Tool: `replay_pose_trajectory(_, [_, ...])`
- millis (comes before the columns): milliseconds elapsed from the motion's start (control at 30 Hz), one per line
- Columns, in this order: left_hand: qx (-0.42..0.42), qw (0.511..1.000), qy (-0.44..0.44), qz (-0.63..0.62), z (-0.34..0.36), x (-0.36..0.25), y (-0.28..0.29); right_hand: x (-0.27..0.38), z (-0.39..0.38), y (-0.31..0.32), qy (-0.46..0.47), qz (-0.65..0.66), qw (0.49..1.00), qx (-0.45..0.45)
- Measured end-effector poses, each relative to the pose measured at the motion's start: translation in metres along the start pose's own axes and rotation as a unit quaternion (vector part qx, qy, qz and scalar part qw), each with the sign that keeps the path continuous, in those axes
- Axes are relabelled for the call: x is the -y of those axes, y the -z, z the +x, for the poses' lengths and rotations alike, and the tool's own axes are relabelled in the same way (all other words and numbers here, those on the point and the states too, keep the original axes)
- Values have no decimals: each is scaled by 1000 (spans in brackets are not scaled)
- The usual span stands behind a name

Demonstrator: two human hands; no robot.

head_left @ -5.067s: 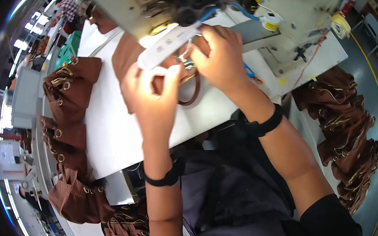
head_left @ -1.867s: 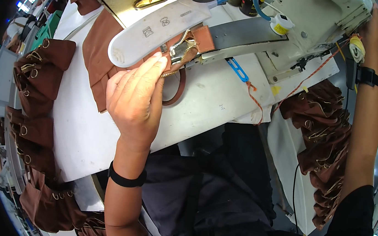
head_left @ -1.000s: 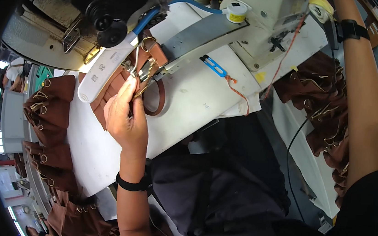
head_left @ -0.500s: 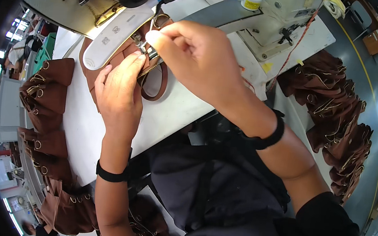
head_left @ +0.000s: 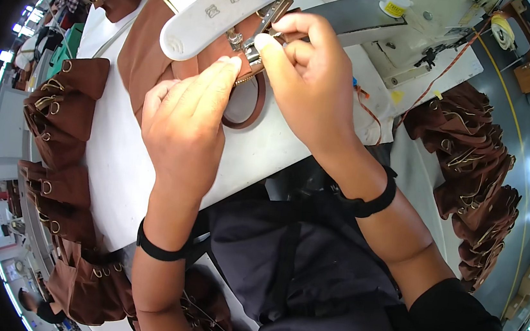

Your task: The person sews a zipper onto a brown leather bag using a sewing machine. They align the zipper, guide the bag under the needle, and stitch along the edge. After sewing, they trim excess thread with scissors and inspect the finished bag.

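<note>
A brown bag [head_left: 144, 56] lies under the presser foot [head_left: 251, 51] of a sewing machine, with a metal zipper edge and a thin brown strap loop [head_left: 258, 110] beside it. My left hand [head_left: 185, 125] has its fingers close together, tips gripping the bag's edge just beside the foot; its thumb is hidden. At the right of the foot, my right hand [head_left: 315, 87] is closed in a pinch of thumb and forefinger, the other fingers curled. Whatever lies between those fingertips is too small to make out. A long white rounded cover [head_left: 229, 10] hangs over the bag.
Brown bags with metal rings hang along the table's left edge [head_left: 69, 96]; another heap [head_left: 466, 154] lies at the right. Behind my right hand are the machine bed [head_left: 344, 28], a small white bottle [head_left: 395, 3] and a twisted red cord [head_left: 446, 71]. People are in the left background.
The whole view has shifted, so the machine and bag appear farther up and right. Both hands remain beside the presser foot, the left on the bag, the right pinching.
</note>
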State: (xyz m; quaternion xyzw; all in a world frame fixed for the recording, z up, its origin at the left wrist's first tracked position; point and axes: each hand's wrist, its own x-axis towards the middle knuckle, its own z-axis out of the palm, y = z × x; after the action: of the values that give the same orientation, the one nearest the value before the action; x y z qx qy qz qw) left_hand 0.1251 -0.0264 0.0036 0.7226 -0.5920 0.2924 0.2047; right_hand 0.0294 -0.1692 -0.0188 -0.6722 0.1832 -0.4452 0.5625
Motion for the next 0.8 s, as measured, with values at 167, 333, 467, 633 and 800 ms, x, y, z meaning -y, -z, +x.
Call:
replay_pose_trajectory(167, [0,1000,16,22,-3,-3,2,18,-12,27,-201,31,966,160])
replay_pose_trajectory(333, [-10,999,37,-31,-4,-1,-7,10,-14,17,-296,223,912,175])
replay_pose_trajectory(467, [-10,996,60,-60,-2,-2,-6,10,-17,10,-287,324,894,114])
replay_pose_trajectory(633, [-36,996,37,-71,-6,-2,-13,-1,-26,4,-243,315,915,66])
replay_pose_trajectory(800, [-13,996,27,-88,-5,-2,-9,5,-22,3,-253,294,919,75])
